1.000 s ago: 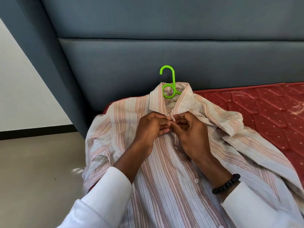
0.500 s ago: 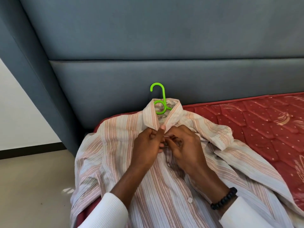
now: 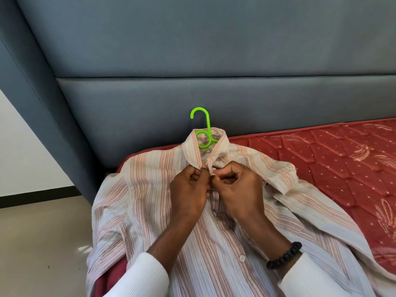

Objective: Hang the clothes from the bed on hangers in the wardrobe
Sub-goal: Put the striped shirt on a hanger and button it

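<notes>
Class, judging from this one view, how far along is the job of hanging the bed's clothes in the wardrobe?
Done: the green hanger already sits inside the striped shirt, hook out past the collar. In hand: left hand and right hand pinch the placket just below the collar, apparently buttoning. Left: lifting it off the red mattress and hanging it; no wardrobe is in view.

Red quilted mattress point(image 3: 321, 163) under a striped shirt point(image 3: 150, 200) fitted on a green hanger point(image 3: 203, 133).
</notes>
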{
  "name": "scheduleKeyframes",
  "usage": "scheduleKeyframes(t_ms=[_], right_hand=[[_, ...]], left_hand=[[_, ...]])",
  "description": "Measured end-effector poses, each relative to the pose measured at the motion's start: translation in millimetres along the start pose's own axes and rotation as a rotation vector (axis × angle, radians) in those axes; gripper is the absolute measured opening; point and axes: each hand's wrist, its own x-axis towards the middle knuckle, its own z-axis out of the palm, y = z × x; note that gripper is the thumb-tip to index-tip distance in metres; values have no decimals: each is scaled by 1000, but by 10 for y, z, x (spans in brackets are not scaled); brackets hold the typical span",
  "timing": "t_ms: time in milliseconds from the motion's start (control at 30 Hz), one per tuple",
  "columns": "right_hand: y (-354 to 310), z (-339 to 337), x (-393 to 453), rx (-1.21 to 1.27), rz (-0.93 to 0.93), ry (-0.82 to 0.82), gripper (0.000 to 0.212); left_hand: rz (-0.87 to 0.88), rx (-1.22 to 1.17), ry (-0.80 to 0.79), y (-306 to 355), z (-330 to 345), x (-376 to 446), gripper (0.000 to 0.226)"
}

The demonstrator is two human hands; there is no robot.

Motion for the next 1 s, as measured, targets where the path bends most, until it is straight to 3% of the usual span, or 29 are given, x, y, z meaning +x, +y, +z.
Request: scheduleKeyframes(t_ms=[100, 267, 367, 667, 733, 833, 867, 933, 1000], right_hand=[[29, -17, 4, 10, 17, 67, 12], [71, -33, -5, -51, -119, -82, 9], [87, -36, -3, -89, -209, -86, 10], [41, 36, -42, -196, -272, 140, 22], [27, 18, -4, -204, -218, 33, 21], [22, -111, 151, -113, -62, -377, 18], [1, -154, 187, -54, -32, -423, 22], [-53, -231, 242, 30, -32, -356, 36], [-108, -245, 256, -79, -129, -347, 54]], left_hand=[[-54, -46, 24, 5, 88, -66, 21], [-145, -127, 35, -8, 30, -14, 22], [-145, -124, -9, -5, -14, 27, 24], [-128, -123, -141, -26, 72, -15, 27], [-87, -47, -78, -78, 74, -12, 27], [-92, -60, -12, -69, 9, 53, 29], [-86, -55, -19, -60, -32, 88, 32], [-46, -1, -79, -36, -91, 133, 36], [-6, 82, -138, -34, -96, 140, 37]])
